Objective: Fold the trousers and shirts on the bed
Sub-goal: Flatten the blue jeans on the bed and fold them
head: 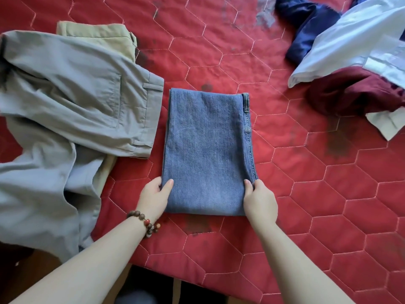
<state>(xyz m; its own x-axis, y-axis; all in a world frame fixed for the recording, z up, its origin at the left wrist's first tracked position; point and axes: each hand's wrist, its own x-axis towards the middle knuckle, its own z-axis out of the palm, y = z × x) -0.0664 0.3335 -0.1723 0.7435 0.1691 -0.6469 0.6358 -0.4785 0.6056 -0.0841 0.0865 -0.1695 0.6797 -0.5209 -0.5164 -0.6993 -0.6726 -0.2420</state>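
- The blue jeans [208,150] are lying folded into a flat rectangle in the middle of the red quilted bedspread [306,205], with the long axis running from 6 o'clock to 12 o'clock.
- Their waistband edge, with a belt loop showing, is lying along the 3 o'clock side near the far corner, and the near short edge is facing the person at 6 o'clock.
- The left hand [154,197] is pinching the jeans' near corner at 7 o'clock, thumb lying on top and fingers tucked under the edge; a beaded bracelet [145,224] is sitting on that wrist.
- The right hand [259,200] is clamping the opposite near corner at 5 o'clock, thumb on top of the denim and fingers curled round the side edge.
- The grey trousers [65,119] are sprawling unfolded at 9 o'clock, just beside the jeans, covering a beige garment [98,32] whose end is showing at 10 o'clock.
- At 2 o'clock, well apart from the jeans, a white shirt [359,47] is lying crumpled over a navy garment [306,25] and a maroon garment [350,93].
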